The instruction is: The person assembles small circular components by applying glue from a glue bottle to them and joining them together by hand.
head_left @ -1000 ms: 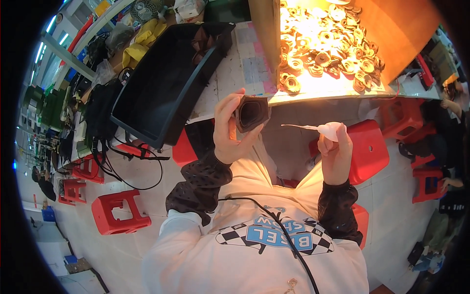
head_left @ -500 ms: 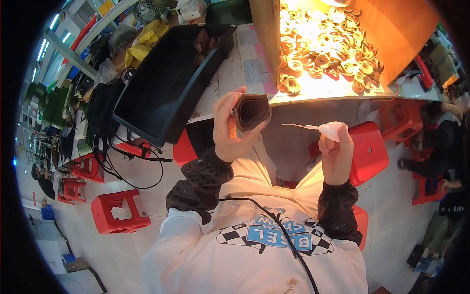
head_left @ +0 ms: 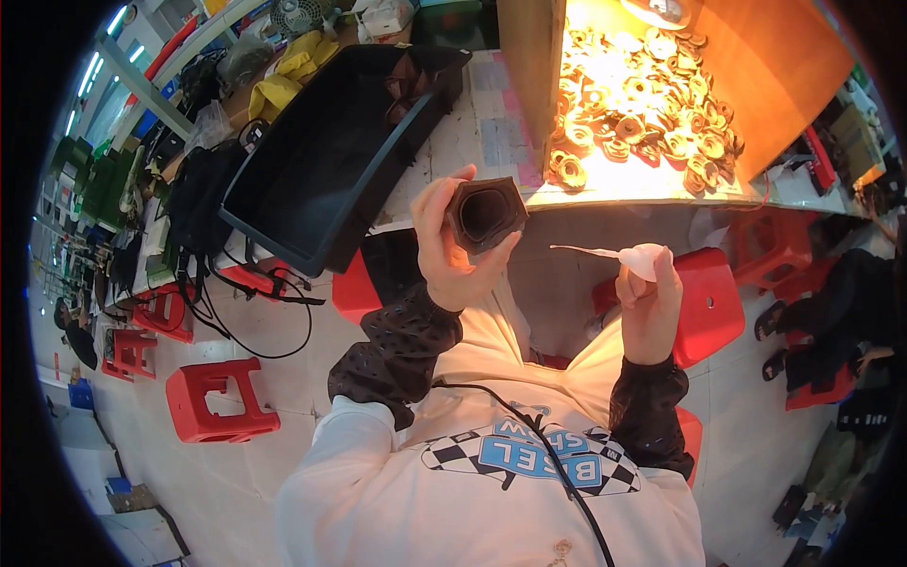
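Note:
My left hand [head_left: 452, 248] is closed around a dark brown leather-like piece [head_left: 488, 216] with an angular outline and a round, hollow middle facing up. To its right, my right hand [head_left: 649, 307] pinches a small white dropper bottle [head_left: 641, 260]. The dropper's long thin nozzle [head_left: 581, 249] points left at the brown piece, with a gap between them. Both hands are held above my lap, just in front of the table edge.
Ahead stands a brightly lit wooden box [head_left: 789, 85] with many brown ring-shaped pieces [head_left: 628, 128]. A large black tray [head_left: 283, 184] with a few brown pieces [head_left: 406, 87] lies on the left. Red stools [head_left: 222, 402] stand around, and a person [head_left: 831, 293] is at the far right.
The view has shifted slightly. Both hands keep their hold on the brown piece and the dropper bottle, with the gap between these much the same.

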A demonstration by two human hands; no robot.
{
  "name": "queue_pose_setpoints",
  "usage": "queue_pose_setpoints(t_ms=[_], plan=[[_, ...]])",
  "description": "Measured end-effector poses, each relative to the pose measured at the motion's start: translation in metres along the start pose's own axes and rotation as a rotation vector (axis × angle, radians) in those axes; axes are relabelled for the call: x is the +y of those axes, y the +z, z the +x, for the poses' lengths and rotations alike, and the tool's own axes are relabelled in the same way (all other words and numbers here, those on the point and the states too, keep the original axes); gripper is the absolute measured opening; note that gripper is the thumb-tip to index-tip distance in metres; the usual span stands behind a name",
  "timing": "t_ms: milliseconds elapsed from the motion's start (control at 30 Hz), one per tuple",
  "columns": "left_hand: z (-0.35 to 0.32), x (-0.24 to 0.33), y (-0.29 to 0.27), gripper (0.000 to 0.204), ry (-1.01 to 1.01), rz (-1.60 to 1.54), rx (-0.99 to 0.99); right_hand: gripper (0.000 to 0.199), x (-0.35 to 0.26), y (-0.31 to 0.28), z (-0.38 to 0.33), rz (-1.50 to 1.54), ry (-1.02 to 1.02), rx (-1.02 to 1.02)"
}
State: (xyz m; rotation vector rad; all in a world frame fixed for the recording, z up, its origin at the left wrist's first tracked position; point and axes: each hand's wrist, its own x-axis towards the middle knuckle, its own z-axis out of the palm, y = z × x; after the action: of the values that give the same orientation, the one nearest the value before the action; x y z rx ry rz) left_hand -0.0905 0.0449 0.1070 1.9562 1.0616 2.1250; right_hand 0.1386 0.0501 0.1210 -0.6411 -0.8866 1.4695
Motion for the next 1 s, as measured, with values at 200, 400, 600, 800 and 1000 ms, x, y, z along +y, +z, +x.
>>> queue_pose_setpoints(t_ms=[200, 400, 600, 800, 1000], plan=[[0.002, -0.002, 0.002, 0.083, 0.059, 0.035, 0.059, 0.036, -0.004, 0.011, 0.001, -0.009, 0.009, -0.02], [0.005, -0.004, 0.004, 0.082, 0.168, 0.052, 0.127, 0.035, -0.005, 0.018, 0.002, -0.025, 0.011, -0.035], [0.006, -0.003, 0.002, 0.084, 0.224, 0.104, 0.113, 0.035, -0.009, 0.028, 0.003, -0.176, -0.098, -0.029], [0.002, -0.005, 0.0, 0.082, 0.186, 0.084, 0.079, 0.029, -0.01, 0.043, -0.001, -0.342, -0.189, -0.037], [-0.003, -0.006, -0.003, 0.077, 0.148, 0.147, 0.028, 0.025, -0.009, 0.043, 0.0, -0.456, -0.224, -0.03]])
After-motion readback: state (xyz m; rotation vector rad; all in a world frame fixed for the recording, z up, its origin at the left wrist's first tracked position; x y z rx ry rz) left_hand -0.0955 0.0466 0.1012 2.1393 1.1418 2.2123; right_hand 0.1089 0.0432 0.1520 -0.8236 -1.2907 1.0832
